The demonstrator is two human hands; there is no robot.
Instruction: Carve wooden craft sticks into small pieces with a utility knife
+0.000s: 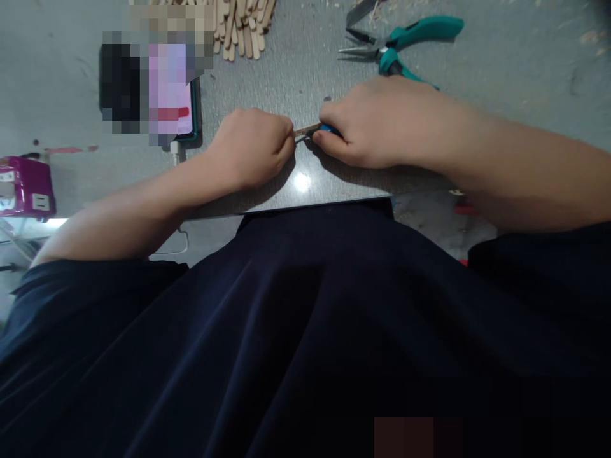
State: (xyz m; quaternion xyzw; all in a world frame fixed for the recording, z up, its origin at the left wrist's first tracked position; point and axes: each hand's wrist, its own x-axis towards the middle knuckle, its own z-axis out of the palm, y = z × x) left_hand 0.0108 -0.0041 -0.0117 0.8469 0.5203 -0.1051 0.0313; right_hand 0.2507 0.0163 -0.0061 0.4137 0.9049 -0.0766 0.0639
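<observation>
Tightly, the left hand (pixel 252 149) closes on 1 end of a thin wooden stick (pixel 308 129); the right hand (pixel 377 124), just apart, grips a blue tool (pixel 329 129) at the other end | stick bridges the gap above the table (pixel 272 89) | teal-handled pliers (pixel 422 32) lie beyond the right hand; loose sticks (pixel 241 32) heap near a phone (pixel 176 95)

A phone (pixel 180 105) lies apart from a magenta, perhaps socketed block (pixel 34 183).

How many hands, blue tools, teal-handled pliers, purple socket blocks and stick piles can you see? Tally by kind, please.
Hands: 2 (left hand, right hand)
Blue tool: 1
Teal-handled pliers: 1
Purple socket block: 1
Stick pile: 1
Total: 6
</observation>
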